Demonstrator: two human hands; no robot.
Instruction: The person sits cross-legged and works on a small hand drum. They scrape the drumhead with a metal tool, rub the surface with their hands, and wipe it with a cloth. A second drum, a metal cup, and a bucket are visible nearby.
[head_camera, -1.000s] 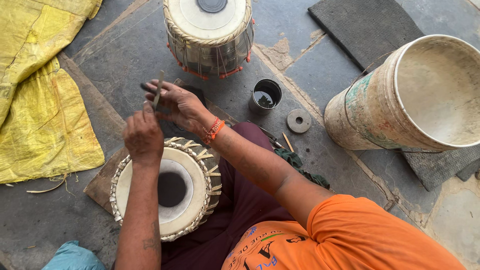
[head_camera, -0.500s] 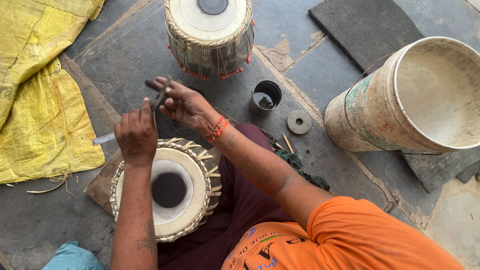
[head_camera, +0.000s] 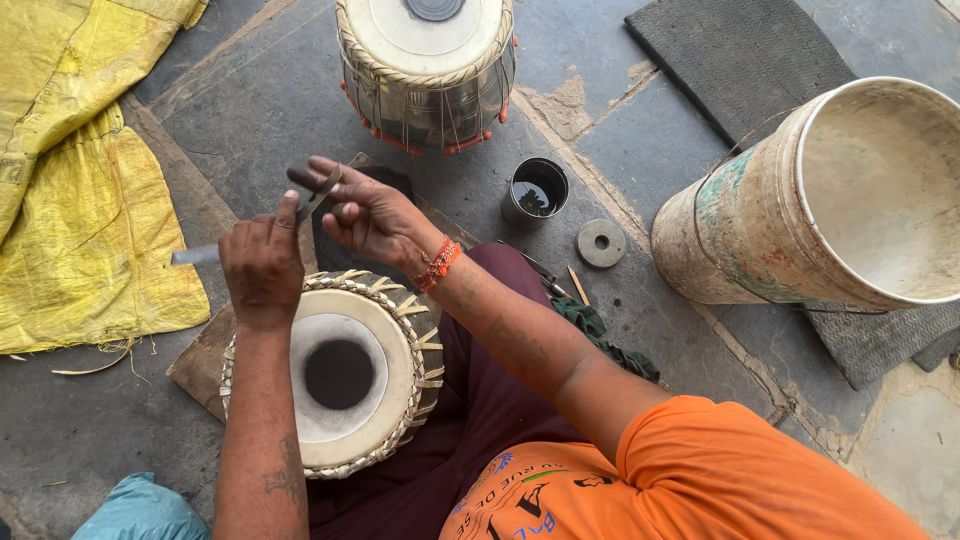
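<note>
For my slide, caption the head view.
Left hand and right hand hold a flat strip above a small drum.

Now apart: left hand (head_camera: 262, 265) drawn back from the right hand (head_camera: 365, 215), a pale flat strip (head_camera: 195, 256) showing out past the left fingers. Dark thin tool (head_camera: 318, 200) now slanted between the right fingers (head_camera: 312, 183), no longer upright.
</note>
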